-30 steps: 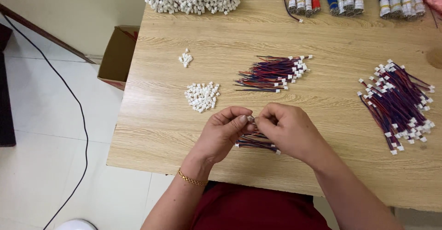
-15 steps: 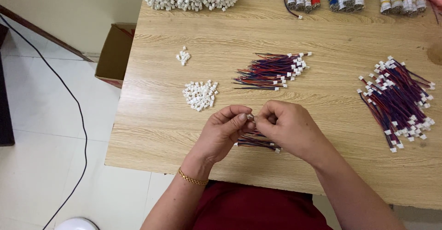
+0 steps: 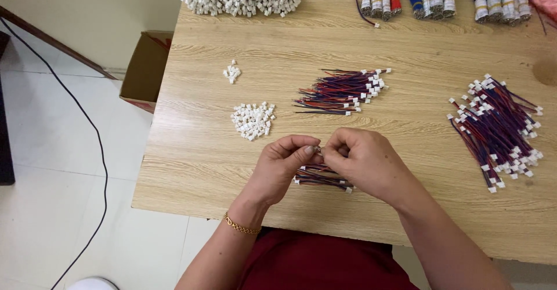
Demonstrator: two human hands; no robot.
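Head view: my two hands meet over the near edge of the pale wooden tabletop (image 3: 191,150).
Left hand (image 3: 282,171): fingers pinched shut on a tiny part at the tips, too small to name for certain.
Right hand (image 3: 362,162): fingers curled and pinched against the same spot, from the opposite side.
Small bundle of red and blue wires with white end plugs (image 3: 320,177): lies on the tabletop directly beneath both hands, long axis left to right, touching neither that I can tell.
Heap of small white plastic connectors (image 3: 252,120): forward-left, nearer my left hand.
Loose fan of finished wires (image 3: 342,89): straight ahead, apart.
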